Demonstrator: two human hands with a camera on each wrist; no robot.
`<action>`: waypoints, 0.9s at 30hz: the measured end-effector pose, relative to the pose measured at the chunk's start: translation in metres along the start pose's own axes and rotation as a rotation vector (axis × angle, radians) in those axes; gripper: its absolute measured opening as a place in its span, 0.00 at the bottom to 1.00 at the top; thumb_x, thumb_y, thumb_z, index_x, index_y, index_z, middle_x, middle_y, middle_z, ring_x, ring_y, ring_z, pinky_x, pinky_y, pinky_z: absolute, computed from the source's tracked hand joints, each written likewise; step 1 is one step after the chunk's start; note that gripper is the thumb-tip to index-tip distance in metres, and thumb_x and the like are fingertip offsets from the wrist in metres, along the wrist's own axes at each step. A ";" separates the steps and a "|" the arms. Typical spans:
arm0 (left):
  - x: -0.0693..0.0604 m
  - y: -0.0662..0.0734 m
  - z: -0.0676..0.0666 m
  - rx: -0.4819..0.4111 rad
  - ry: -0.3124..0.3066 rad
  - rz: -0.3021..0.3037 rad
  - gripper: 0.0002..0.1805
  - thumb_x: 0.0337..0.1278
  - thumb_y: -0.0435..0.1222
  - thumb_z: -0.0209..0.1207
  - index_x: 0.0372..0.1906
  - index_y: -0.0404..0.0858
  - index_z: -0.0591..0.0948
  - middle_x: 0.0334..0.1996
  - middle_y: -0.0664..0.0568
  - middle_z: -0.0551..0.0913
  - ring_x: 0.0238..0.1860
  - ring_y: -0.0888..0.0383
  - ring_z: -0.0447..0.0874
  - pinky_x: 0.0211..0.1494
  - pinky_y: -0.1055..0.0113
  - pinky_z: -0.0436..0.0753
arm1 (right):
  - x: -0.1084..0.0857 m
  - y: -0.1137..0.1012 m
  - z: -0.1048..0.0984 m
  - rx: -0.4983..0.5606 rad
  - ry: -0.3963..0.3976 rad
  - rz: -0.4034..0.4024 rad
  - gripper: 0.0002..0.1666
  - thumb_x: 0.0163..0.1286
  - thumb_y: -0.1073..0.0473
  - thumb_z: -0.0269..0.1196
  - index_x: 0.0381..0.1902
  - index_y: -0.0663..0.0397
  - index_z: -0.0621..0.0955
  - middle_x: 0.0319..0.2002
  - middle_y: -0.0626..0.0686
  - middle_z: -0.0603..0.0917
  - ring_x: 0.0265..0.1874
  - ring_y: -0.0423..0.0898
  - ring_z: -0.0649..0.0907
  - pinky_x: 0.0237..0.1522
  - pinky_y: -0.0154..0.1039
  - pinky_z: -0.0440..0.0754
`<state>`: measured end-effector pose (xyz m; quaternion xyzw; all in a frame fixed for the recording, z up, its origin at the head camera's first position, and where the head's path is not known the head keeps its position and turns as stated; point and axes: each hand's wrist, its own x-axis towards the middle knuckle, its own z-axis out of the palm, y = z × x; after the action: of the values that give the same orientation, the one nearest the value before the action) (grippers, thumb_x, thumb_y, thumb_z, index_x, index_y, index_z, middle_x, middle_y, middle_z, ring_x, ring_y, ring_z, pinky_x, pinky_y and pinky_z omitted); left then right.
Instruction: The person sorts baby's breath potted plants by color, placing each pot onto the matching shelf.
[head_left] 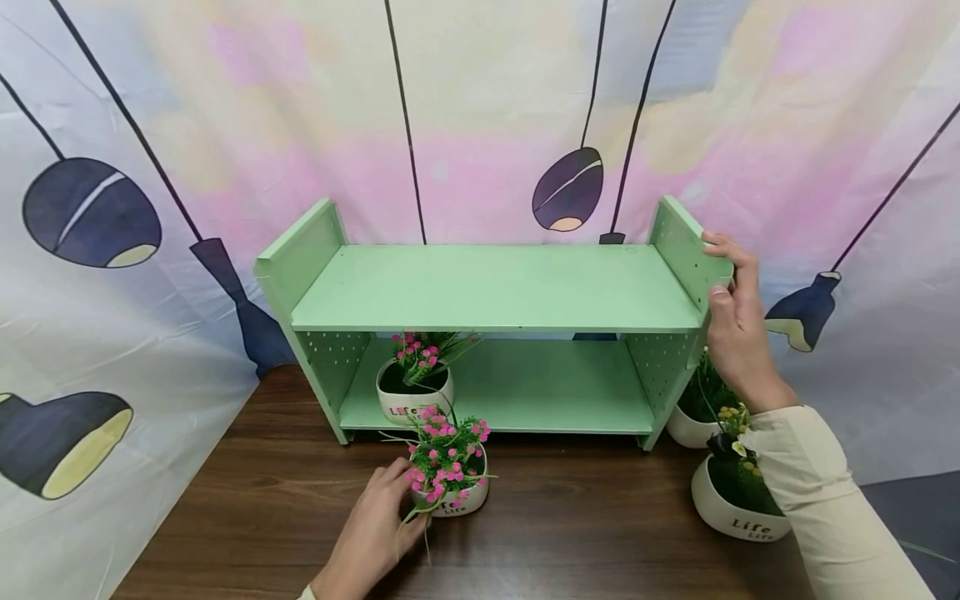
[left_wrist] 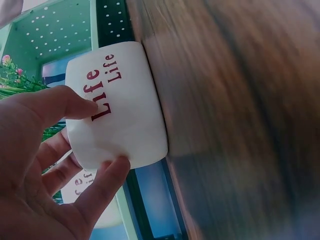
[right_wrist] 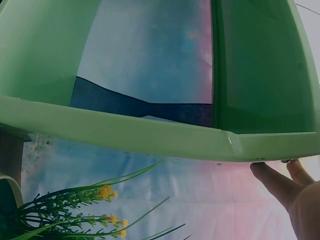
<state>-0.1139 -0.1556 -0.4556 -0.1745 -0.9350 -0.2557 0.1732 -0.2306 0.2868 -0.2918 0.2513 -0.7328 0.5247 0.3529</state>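
Observation:
A white pot (left_wrist: 117, 135) marked "Life", holding pink flowers (head_left: 444, 467), stands on the table before the green shelf (head_left: 495, 287). My left hand (head_left: 378, 525) has its thumb and fingers curled round the pot's left side; in the left wrist view the hand (left_wrist: 60, 160) touches its face and edge. On the shelf's lower board sits another pink-flowered pot (head_left: 414, 400), just behind. With bent fingers, my right hand (head_left: 742, 325) rests against the outer edge of the shelf's right side panel; in the right wrist view its fingertips (right_wrist: 260, 169) touch the green edge.
To the right of the shelf are two white pots, one (head_left: 738, 508) with yellow flowers in front and one (head_left: 690, 429) behind, partly hidden by the right arm. A patterned curtain (head_left: 480, 108) hangs behind the brown table (head_left: 247, 500).

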 end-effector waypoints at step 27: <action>0.010 0.016 0.013 -0.053 -0.078 0.002 0.23 0.39 0.28 0.77 0.46 0.46 0.87 0.48 0.60 0.81 0.48 0.55 0.79 0.53 0.55 0.84 | -0.001 0.000 0.000 -0.010 0.002 0.009 0.26 0.82 0.65 0.36 0.73 0.58 0.65 0.80 0.55 0.61 0.81 0.47 0.56 0.76 0.43 0.50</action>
<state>-0.1193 -0.1331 -0.4548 -0.1900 -0.9337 -0.2734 0.1320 -0.2296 0.2864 -0.2928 0.2457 -0.7361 0.5231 0.3524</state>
